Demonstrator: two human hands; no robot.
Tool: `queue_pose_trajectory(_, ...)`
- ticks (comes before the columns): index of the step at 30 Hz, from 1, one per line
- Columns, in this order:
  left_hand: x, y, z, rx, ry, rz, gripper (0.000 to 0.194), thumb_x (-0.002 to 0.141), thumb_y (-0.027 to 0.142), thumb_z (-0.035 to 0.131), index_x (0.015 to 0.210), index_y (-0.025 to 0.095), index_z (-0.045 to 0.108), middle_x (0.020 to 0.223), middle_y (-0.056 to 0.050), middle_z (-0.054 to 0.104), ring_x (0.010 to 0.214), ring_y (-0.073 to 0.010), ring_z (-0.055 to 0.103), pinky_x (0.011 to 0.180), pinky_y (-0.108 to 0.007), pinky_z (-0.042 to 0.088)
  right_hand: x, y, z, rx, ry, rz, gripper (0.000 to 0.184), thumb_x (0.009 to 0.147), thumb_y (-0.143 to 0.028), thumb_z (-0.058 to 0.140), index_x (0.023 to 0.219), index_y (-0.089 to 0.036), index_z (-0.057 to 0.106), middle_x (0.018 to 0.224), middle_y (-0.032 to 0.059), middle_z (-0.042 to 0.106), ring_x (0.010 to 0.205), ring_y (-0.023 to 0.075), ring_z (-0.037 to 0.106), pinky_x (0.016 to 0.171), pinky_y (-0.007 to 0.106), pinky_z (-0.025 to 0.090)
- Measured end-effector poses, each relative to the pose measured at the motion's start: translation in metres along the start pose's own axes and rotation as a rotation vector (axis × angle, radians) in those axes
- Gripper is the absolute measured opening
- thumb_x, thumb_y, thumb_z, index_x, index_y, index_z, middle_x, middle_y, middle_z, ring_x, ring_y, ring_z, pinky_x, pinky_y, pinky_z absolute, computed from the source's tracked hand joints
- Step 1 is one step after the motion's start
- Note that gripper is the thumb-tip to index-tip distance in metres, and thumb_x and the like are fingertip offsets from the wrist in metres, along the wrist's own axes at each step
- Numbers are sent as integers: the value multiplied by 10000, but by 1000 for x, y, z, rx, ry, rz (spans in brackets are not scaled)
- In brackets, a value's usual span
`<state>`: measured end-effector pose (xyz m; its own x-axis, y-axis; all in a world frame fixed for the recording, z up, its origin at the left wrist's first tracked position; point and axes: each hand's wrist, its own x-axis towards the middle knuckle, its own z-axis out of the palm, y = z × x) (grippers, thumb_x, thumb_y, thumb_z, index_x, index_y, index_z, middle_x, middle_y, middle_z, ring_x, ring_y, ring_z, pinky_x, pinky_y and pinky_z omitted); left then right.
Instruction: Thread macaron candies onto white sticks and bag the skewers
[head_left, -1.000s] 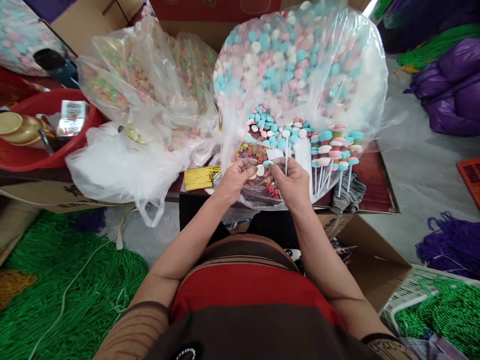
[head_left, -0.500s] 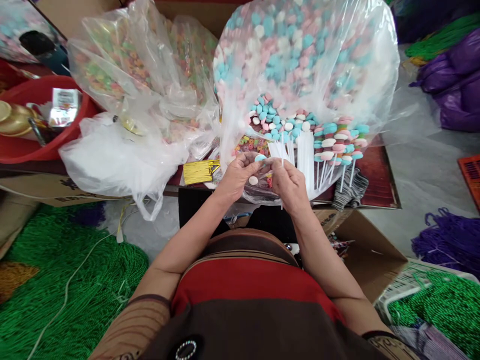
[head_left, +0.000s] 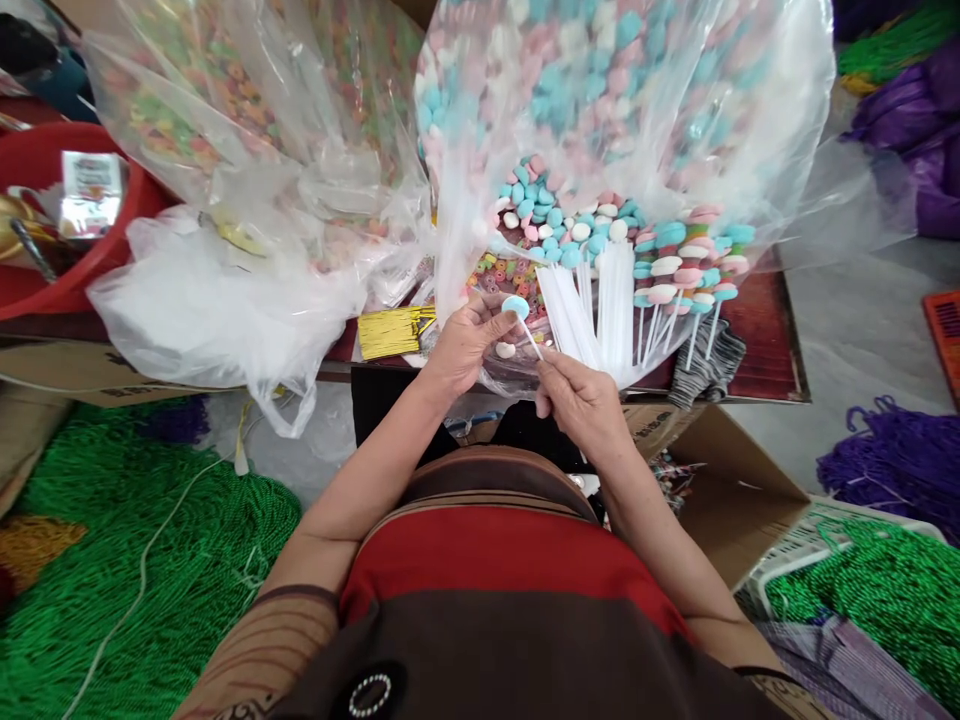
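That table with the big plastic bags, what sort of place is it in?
Probably a small workshop, maybe for sweets: there is a big clear bag of pastel discs, a bundle of white sticks, and skewers stacked with colourful pieces.

I can't read a single word through my feed. The silver packet [head_left: 91, 195], well left of the left hand [head_left: 466, 345], bears print too small for me to make out. Dark marks on the cardboard box [head_left: 150, 378], lower left of that grip, and on the open carton [head_left: 739, 485], lower right of the right hand [head_left: 581, 398], are illegible.
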<state>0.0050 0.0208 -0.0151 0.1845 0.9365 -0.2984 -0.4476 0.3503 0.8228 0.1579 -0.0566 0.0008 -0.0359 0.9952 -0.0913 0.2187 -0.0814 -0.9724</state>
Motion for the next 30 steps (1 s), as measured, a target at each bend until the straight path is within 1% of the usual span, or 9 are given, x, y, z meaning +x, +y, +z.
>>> queue_pose_trajectory(4,0,-1,-1,1,-18,-23,322,709,287,918,879,194,661,729,52,656,650,-68,635,653,-206,514,3,0,-3,-36,7,-12,352,976,-390,545,1153,-220,797,450,-72,503,411,103,430,452,227,366)
queue_pose_trajectory(8,-1,-3,0,52,-21,50,349,683,315,937,874,194,671,763,49,664,668,-68,625,658,-211,520,3,0,-7,-67,-18,-47,336,981,-359,528,1114,-219,802,446,-75,492,399,96,397,473,235,381)
queue_pose_trajectory(12,1,-7,-3,116,-16,122,443,625,427,961,872,196,676,753,50,670,662,-67,618,609,-191,505,1,-5,-12,-98,-32,-34,333,983,-374,526,1080,-207,797,445,-73,477,397,99,387,474,238,377)
queue_pose_trajectory(16,5,-14,-8,187,-92,176,530,612,552,939,910,197,682,751,47,680,638,-67,615,581,-188,495,1,-12,-15,-153,-65,-9,341,983,-363,507,1056,-179,785,457,-68,480,418,100,407,479,232,365)
queue_pose_trajectory(21,4,-21,-14,417,-116,380,485,735,602,846,981,212,693,860,18,719,727,-91,644,654,-213,526,1,-15,-17,-215,-82,-8,331,976,-338,487,904,-169,762,469,-57,470,444,101,408,500,239,362)
queue_pose_trajectory(24,2,-23,-16,646,-89,555,357,867,543,754,1013,222,698,897,0,726,778,-109,658,705,-238,536,1,-15,-16,-207,-66,-7,313,972,-333,490,850,-173,728,475,-58,455,446,98,401,506,245,355)
queue_pose_trajectory(26,1,-25,-18,780,-79,655,289,915,496,716,1018,227,702,901,-9,724,801,-117,660,740,-249,537,1,-14,-15,-180,-65,10,310,974,-335,485,827,-177,708,475,-60,451,438,96,400,503,246,353)
queue_pose_trajectory(28,3,-28,-20,848,-86,710,274,933,484,695,1027,227,701,920,-19,722,833,-125,665,766,-256,540,1,-14,-13,-152,-70,34,307,974,-340,485,825,-180,700,472,-62,453,428,95,400,497,246,352)
queue_pose_trajectory(30,4,-30,-21,844,-105,713,291,945,491,674,1054,221,698,992,-40,728,895,-134,677,783,-259,546,1,-14,-13,-126,-80,62,308,975,-353,490,849,-179,710,468,-62,457,420,96,399,487,245,348)
